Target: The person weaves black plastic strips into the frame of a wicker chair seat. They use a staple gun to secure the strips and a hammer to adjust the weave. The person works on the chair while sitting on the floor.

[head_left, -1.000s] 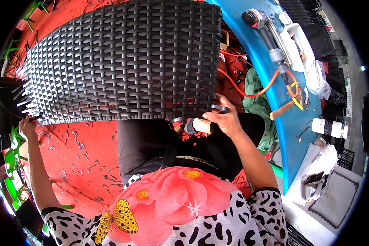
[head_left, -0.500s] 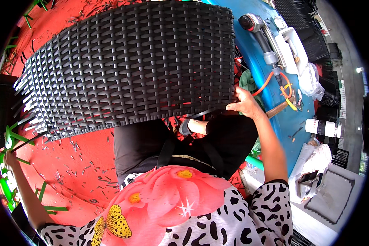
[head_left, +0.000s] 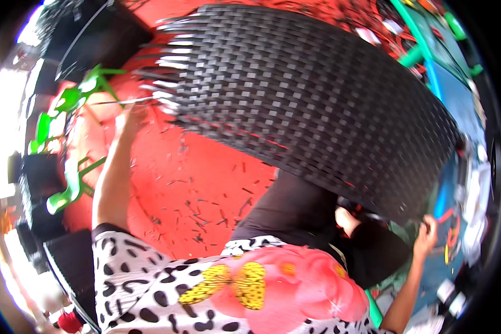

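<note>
A large black woven rattan-style panel (head_left: 306, 94) lies tilted across my legs, its weave tight and its left side ending in loose strips (head_left: 175, 72). My left hand (head_left: 129, 116) is off that frayed side, fingers closed on a thin strip (head_left: 145, 100) that runs from the panel's lower left corner; motion smears the fingertips. Close by the panel's lower right corner is my right hand (head_left: 426, 236). Its fingers look bent, but blur hides whether they grip the edge.
Black offcuts (head_left: 197, 217) litter the red floor covering (head_left: 167, 167). Green stand legs (head_left: 69, 192) and a black box-like thing (head_left: 103, 42) are at the left. A blue table (head_left: 451, 83) with tools, an orange cord (head_left: 453, 228) and a white bottle (head_left: 448, 292) borders the right.
The whole view has swung left, so the panel and both hands appear farther right. My left hand shows higher beside the loose strips; my right hand sits lower along the panel's right edge.
</note>
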{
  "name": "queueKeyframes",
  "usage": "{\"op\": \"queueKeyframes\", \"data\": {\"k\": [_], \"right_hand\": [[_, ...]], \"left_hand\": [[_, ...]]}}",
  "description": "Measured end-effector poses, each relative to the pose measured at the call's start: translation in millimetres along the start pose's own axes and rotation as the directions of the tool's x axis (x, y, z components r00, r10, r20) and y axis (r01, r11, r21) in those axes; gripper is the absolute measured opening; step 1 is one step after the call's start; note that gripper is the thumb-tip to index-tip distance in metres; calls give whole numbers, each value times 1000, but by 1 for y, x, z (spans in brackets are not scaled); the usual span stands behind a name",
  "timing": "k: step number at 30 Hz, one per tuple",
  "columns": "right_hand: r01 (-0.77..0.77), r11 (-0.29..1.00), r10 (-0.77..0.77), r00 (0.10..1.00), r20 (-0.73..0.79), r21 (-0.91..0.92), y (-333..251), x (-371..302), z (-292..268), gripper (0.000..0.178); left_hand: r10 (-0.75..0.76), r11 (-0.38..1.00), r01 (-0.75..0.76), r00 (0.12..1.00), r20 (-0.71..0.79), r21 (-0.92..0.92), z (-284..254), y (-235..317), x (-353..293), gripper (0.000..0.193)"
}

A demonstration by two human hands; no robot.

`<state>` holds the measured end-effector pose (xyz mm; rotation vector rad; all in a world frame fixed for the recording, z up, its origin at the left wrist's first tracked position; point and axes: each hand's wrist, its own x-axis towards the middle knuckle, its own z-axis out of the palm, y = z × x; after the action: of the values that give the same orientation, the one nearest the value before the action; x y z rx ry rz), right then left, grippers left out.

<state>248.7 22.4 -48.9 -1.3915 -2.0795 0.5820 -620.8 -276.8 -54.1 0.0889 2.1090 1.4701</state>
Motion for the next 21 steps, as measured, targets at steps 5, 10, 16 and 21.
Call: {"op": "queueKeyframes", "data": {"k": [5,10,16,21], "right_hand": [[-59,989,73,993,93,-138,-20,9,8,17],[-60,992,70,993,93,-107,-25,13,7,18],[-39,994,45,997,58,-104,-35,11,16,18],[-145,990,144,989,-33,1,-12,-6,15,21]], "left_hand": [[-112,994,112,992,59,11,40,-7,-60,29],[-67,997,74,976,209,-26,77,8,-90,19],[487,691,-531,843,227,490,74,10,-83,14],[633,259,-782,581,512,567,87,25,-79,23]]}}
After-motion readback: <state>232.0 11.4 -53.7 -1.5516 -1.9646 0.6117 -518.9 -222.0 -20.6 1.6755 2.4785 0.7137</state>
